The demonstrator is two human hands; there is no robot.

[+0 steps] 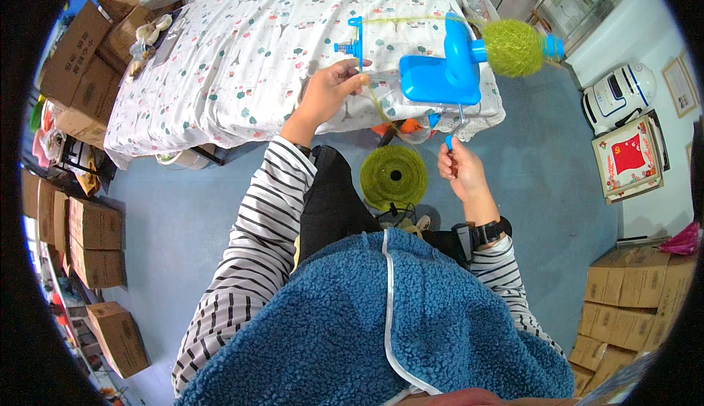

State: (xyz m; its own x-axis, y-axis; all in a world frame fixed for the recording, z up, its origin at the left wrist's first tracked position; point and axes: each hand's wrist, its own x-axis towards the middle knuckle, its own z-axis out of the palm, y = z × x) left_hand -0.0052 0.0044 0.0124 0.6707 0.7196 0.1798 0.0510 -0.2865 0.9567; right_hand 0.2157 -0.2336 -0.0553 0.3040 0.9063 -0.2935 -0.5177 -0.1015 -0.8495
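On the table's near right part stands a blue hand-cranked yarn winder (433, 83). A fuzzy yellow-green yarn ball (513, 48) sits around its spindle at the right. My right hand (463, 170) is closed on the winder's blue crank knob (449, 141), just off the table's front edge. To the left, my left hand (330, 87) pinches the yellow-green yarn (377, 105) beside the upright blue guide arm (359, 45). From the guide's tip, yarn stretches right to the winder. Below, between my legs, a large yellow-green yarn cone (376, 178) stands on the floor.
A white printed cloth (242, 54) covers the table and hangs over its front edge. Cardboard boxes are stacked at the left (95, 237) and lower right (623, 289). A white machine (620, 98) and framed pictures (629, 158) stand by the right wall.
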